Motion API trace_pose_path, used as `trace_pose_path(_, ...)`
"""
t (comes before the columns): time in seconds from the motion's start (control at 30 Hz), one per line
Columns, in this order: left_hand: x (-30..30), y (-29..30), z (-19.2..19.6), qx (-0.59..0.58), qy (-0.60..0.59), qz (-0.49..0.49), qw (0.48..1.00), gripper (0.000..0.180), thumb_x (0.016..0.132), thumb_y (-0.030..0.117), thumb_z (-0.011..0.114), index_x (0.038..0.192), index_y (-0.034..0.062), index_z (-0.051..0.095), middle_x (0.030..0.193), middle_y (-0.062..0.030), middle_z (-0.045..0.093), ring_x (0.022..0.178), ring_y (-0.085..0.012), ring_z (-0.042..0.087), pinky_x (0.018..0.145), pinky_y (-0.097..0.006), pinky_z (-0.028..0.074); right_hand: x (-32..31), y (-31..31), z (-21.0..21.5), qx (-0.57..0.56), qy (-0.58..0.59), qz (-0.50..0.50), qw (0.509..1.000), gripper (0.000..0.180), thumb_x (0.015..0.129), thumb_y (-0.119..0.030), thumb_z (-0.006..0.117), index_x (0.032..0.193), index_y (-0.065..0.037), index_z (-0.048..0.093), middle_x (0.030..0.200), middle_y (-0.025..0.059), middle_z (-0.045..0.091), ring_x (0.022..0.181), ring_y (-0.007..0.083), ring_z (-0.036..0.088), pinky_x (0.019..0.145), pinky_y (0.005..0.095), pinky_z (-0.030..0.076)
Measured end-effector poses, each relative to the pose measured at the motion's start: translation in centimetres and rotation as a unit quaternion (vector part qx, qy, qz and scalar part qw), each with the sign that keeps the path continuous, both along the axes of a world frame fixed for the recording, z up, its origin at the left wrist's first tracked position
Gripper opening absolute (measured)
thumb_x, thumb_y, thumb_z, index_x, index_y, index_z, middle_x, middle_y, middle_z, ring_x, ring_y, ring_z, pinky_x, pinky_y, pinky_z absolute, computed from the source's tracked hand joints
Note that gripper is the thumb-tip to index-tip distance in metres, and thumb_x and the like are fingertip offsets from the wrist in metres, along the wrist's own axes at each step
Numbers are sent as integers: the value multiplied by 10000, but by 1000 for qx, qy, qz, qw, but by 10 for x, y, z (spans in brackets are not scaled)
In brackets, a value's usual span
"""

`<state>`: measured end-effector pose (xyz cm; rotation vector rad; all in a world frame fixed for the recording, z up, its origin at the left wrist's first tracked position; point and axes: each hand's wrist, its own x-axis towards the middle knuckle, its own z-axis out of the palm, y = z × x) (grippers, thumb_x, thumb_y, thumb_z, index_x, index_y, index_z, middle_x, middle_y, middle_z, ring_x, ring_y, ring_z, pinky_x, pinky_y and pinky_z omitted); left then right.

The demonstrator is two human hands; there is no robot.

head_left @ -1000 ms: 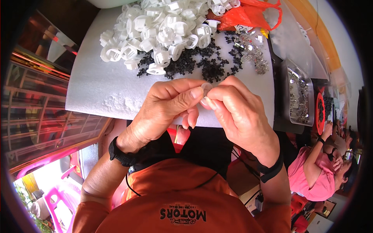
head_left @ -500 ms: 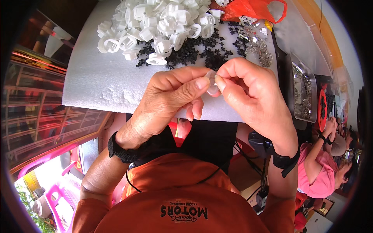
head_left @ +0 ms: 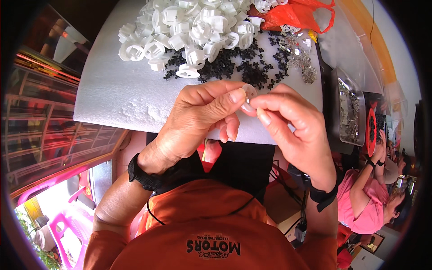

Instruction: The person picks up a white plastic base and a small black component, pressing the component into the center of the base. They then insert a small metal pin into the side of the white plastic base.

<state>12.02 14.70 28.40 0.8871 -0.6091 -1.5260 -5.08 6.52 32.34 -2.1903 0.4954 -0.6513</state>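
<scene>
My left hand [head_left: 191, 110] pinches a small round white plastic piece [head_left: 249, 91] between thumb and forefinger, just above the front part of the table. Small holes show in its face. At its right edge, the thumb and forefinger of my right hand [head_left: 299, 126] come close together. Whether anything tiny sits between those right fingertips is hidden. Beyond both hands lies a heap of white round plastic housings [head_left: 180, 29]. Small black cross-shaped parts [head_left: 254, 72] are scattered in front of it, and small clear and metallic bits [head_left: 306, 67] lie to their right.
A white foam-topped table [head_left: 117, 99] carries everything. An orange-red plastic bag [head_left: 288, 18] lies at the far right. Beside the table are a metal tray [head_left: 351, 112] of small shiny parts and a red dish [head_left: 371, 130]. A person in pink [head_left: 364, 198] works further right.
My right fingertips have shifted slightly right and down, uncovering more of the white piece's face. My left hand keeps its pinch. The view has shifted a little.
</scene>
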Motion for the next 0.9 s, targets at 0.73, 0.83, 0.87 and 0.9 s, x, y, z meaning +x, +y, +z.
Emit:
trace_pose_path(0.73,-4,6,-8,-60,-72,-2,996,356,941,206,571,1233,7,528,857,-35,622,621,-75,575,523,-186,465,7,17,-15,42,-35,-95,994,130,832,41,607,917,-22,531,778,96,518,629,229,563,546,319,455)
trace_pose_path(0.83,-5,8,-8,-55,-99,11,993,370,941,210,573,1242,3,524,860,-32,623,623,-65,564,532,-177,459,7,14,-18,-19,-37,-92,995,98,854,34,618,919,-4,555,813,48,541,664,86,523,588,225,436)
trace_pose_path(0.87,-6,8,-8,-55,-100,11,993,370,941,210,573,1242,3,524,860,-32,623,623,-65,564,532,-177,459,7,14,-18,-24,-32,-96,995,128,833,34,616,923,-19,542,802,81,530,646,188,546,564,287,452)
trace_pose_path(0.9,-6,8,-8,-58,-109,15,992,375,942,212,572,1247,1,522,859,-30,621,623,-63,558,537,-177,459,8,14,-18,-29,-27,-100,994,159,813,34,614,928,-34,528,791,115,520,629,289,570,540,349,468)
